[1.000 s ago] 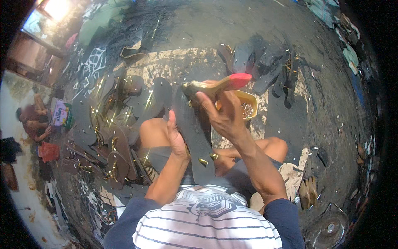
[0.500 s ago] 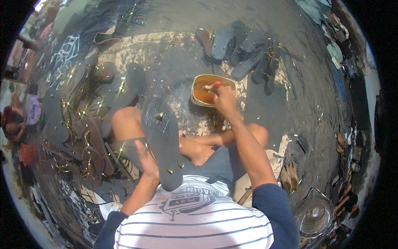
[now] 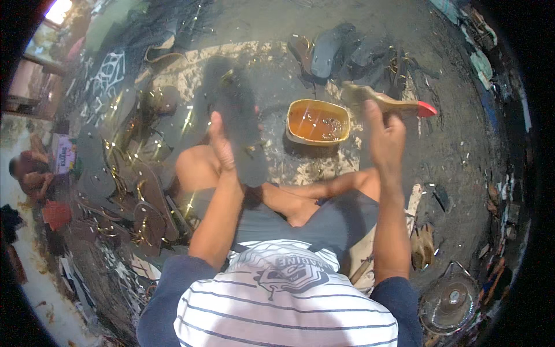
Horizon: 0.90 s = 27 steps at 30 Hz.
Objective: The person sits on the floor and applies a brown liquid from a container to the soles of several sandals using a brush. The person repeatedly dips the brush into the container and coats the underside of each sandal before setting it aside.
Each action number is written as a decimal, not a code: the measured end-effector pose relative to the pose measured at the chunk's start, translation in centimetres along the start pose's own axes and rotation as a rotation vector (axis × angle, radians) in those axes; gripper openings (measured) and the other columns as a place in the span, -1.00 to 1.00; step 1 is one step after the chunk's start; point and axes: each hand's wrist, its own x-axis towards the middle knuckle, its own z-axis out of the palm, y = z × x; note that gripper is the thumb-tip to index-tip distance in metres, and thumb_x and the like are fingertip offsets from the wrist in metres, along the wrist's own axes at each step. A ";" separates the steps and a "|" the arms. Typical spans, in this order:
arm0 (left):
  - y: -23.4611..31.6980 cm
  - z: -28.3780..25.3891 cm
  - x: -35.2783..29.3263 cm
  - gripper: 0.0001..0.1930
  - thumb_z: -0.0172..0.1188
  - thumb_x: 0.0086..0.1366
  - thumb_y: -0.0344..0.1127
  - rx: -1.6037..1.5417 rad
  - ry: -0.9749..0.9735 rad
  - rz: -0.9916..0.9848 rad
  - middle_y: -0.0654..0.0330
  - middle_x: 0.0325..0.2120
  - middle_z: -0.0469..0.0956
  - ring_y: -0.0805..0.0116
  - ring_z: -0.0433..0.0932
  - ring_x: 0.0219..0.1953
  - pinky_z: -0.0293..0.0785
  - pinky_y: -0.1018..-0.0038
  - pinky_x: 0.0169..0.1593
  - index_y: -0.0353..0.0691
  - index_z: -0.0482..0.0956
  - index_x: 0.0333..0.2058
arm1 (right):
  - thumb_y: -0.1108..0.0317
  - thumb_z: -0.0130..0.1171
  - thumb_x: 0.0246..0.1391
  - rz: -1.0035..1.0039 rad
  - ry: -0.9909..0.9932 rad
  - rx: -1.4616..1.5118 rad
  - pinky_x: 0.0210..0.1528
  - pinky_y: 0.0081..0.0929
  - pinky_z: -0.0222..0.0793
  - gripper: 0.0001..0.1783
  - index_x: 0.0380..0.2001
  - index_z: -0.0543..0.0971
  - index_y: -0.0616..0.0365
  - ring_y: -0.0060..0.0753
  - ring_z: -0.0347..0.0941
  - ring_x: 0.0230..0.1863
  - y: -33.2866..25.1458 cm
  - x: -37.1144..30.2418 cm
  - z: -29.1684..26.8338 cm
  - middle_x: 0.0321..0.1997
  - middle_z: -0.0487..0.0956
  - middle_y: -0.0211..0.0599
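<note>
My left hand grips a dark shoe sole, thumb along its left side and fingertips showing at its right edge. The sole is blurred, but small shiny metallic bits show on its face. In my right hand is a brush with a red end, held crosswise between thumb and fingers. Between the two hands, on the ground, stands a yellowish rectangular tub with amber liquid in it. The brush is to the right of the tub, apart from it.
Many sandals and soles with golden bits are heaped at my left. More dark soles lie beyond the tub. A round wire-guarded fan is at the lower right. Another person sits at the far left.
My right hand has lifted the brush out of the tub and swung it to the right. My left hand has moved the sole forward, away from my body.
</note>
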 end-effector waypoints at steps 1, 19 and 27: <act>-0.2 1.3 1.3 -0.28 0.01 0.37 0.31 -0.009 -0.057 -0.006 -0.08 -0.15 0.65 0.10 0.67 -0.30 0.70 0.26 -0.29 -0.32 0.47 0.10 | 0.06 0.23 0.30 -0.125 -0.127 0.152 -0.06 -0.39 0.44 -0.61 -0.16 0.67 0.23 -0.55 0.49 -0.14 -2.2 -3.1 2.2 -0.11 0.63 -0.28; -0.8 4.4 1.8 -0.35 -0.02 0.43 0.27 -0.316 -0.285 -0.224 0.00 -0.07 0.62 0.14 0.64 -0.08 0.62 0.23 0.08 -0.21 0.48 0.15 | 0.22 0.26 0.21 -0.884 -0.587 0.169 0.12 -0.19 0.38 -0.71 -0.07 0.65 0.11 -0.06 0.54 0.03 -1.2 -4.8 11.5 -0.02 0.61 -0.12; -1.0 7.9 2.0 -0.31 -0.08 0.44 0.30 -0.111 -0.155 -0.291 0.06 -0.12 0.66 0.07 0.65 -0.18 0.58 0.07 0.01 -0.24 0.50 0.13 | 0.27 0.29 0.13 -0.673 -0.591 0.356 0.07 -0.36 0.43 -0.69 -0.08 0.64 0.16 -0.33 0.54 -0.04 2.1 -3.2 11.9 -0.10 0.63 -0.31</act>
